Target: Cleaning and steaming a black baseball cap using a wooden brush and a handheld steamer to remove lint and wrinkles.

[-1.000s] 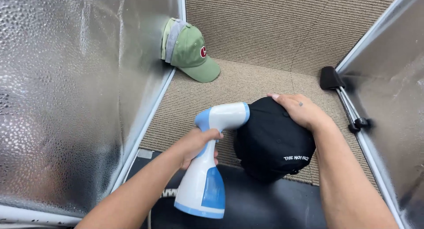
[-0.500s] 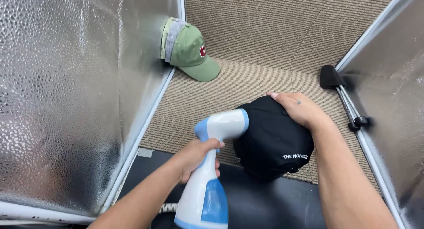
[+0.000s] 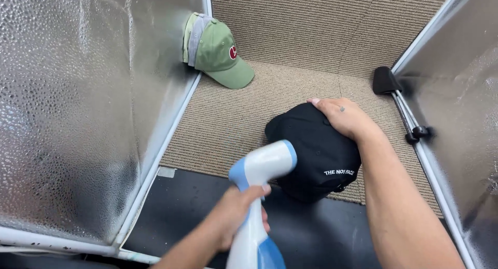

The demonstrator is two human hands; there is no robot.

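Nearest the camera, the left hand (image 3: 236, 214) is wrapped tight around the neck of a white and blue handheld garment steamer (image 3: 259, 196), whose body runs off the bottom edge and whose white head tilts up and to the right, close against the near side of a black cap (image 3: 314, 152). The cap sits where a dark mat (image 3: 181, 207) meets the beige ribbed carpet (image 3: 249, 113), with small white lettering on its lower side. The right hand (image 3: 345, 118) lies over the cap's far upper side, fingers spread and pressing down to pin it rather than lift it. This looks like the steaming step itself, the nozzle brought to the fabric while the other hand steadies it; going on would call for a firm hold on the cap, fingers kept away from the nozzle, and a slow pass of the head along the crown. No steam is visible. Farther off, a green cap (image 3: 218, 53) with a small red badge leans against the left silver reflective panel (image 3: 78, 103); a matching right panel (image 3: 461, 72) carries a black clamp (image 3: 385, 81). No containers appear here.
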